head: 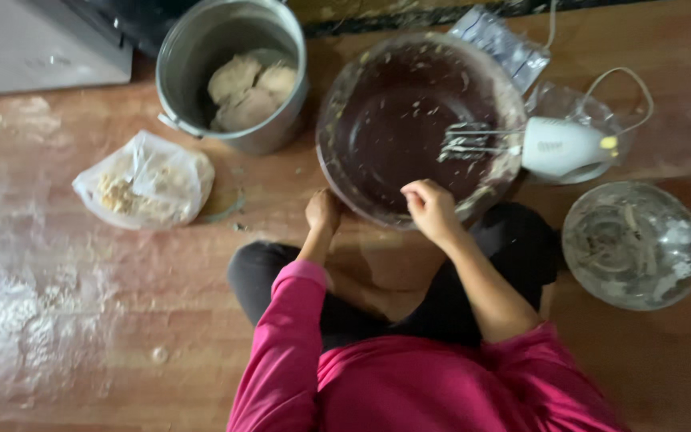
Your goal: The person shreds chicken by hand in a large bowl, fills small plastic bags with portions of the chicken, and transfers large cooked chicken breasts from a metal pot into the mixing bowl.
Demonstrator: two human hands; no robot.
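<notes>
My left hand [322, 210] grips the bowl [419, 128] rim on the floor [161, 320]; my right hand [430, 208] curls closed just inside. To work well, I steady the rim firmly, mixer [557, 146] resting beyond my fingers.

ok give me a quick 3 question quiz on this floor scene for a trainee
1. True or false: the hand mixer lies with its beaters over the rim of the big brown bowl.
2. What sits inside the metal pot?
3. Which hand grips the brown bowl's near rim from outside: A) left hand, B) right hand?

Key
1. True; its beaters reach into the bowl.
2. Pale lumps of dough.
3. A. The right hand is over the bowl's near rim, fingers curled; the picture is too blurred to tell whether it holds anything.
</notes>
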